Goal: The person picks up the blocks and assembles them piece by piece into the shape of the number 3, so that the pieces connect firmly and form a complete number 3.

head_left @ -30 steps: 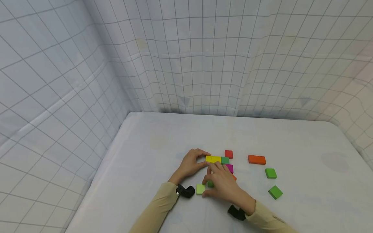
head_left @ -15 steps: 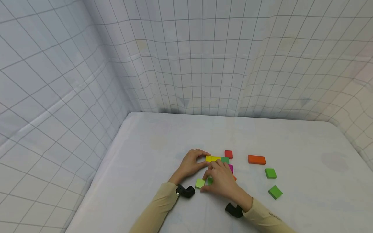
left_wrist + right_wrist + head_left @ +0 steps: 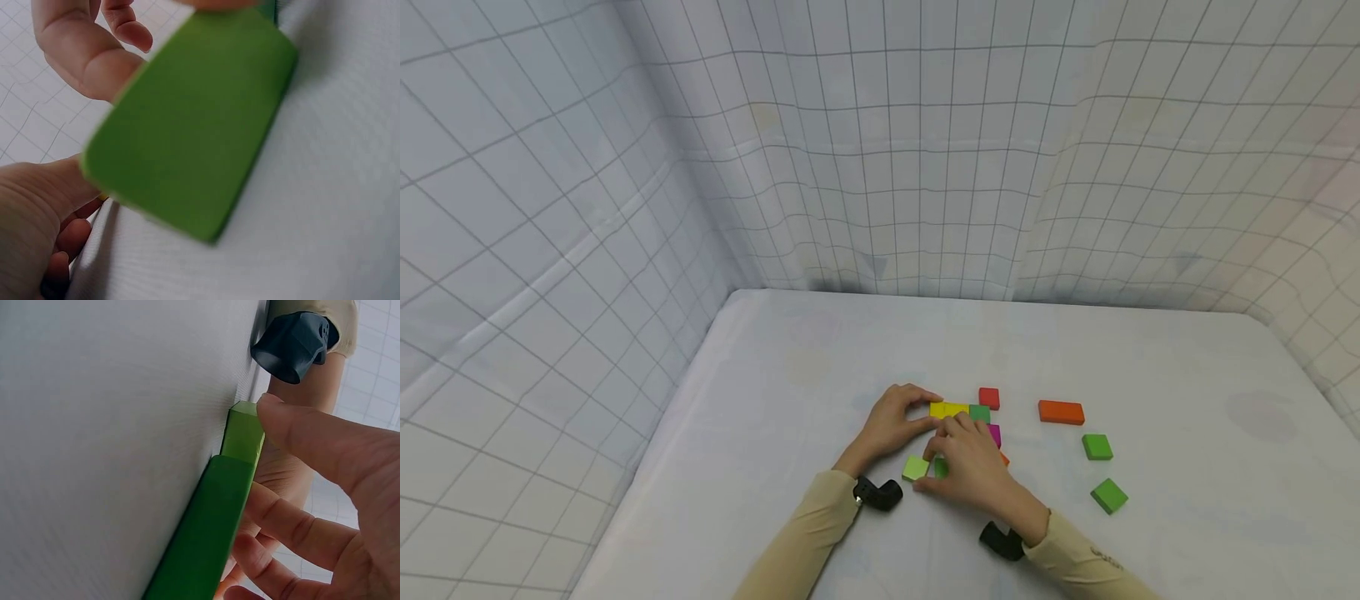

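On the table [image 3: 850, 350], left hand [image 3: 897, 421] pinches a yellow block [image 3: 937, 410], right hand [image 3: 972, 462] a lime block [image 3: 915, 467].

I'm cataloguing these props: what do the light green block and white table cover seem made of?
Light green block: painted wood or plastic, I can't tell which; its faces look smooth and fairly evenly coloured.

White table cover: probably fabric, matte, judging by its fine woven texture in the wrist views.
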`<state>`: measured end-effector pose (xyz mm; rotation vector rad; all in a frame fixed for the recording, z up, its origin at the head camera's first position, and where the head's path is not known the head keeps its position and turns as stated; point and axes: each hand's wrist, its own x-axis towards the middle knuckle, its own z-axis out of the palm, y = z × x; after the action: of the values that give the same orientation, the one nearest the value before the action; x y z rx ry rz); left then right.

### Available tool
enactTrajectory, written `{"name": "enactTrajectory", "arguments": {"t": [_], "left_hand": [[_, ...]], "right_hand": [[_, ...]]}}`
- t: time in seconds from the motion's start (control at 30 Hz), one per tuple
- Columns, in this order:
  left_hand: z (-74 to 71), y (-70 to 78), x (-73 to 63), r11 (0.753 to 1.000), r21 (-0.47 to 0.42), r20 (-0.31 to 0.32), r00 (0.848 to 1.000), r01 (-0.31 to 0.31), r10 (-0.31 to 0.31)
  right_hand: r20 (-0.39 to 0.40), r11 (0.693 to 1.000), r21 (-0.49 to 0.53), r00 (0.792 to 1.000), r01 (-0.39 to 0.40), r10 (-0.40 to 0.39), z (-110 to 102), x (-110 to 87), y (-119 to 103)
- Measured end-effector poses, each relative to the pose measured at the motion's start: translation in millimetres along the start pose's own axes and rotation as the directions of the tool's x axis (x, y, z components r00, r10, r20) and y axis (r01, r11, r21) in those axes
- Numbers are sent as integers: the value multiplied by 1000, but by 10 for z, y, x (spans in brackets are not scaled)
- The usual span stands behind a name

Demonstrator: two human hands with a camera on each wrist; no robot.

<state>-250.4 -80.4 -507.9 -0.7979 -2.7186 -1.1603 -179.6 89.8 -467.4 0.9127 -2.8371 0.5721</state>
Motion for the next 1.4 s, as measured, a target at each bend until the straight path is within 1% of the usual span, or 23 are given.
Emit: {"name": "enactTrajectory", "arguments": {"t": [0.37, 0.6, 0.7, 1.03, 1.4], "left_hand": [[3, 17, -18, 1000, -2, -10, 1000, -15, 15], [14, 42, -26, 1000, 1, -7, 1000, -1, 1], [14, 58, -29, 1000, 1, -8, 1000, -5, 5], [38, 79, -35, 1000, 7, -14, 1000, -3, 3], [58, 94, -56, 1000, -5, -18, 1000, 10, -10]], "right_hand": [[-22, 1000, -7, 1000, 20, -20, 6, -24, 29], [-34, 1000, 6, 999, 22, -21, -2, -53, 44], [-35, 1000, 10, 999, 19, -19, -6, -62, 45], [-19, 1000, 21, 1000, -2, 2, -23, -88, 43], [-28, 1000, 30, 1000, 5, -4, -26, -116, 53]]}}
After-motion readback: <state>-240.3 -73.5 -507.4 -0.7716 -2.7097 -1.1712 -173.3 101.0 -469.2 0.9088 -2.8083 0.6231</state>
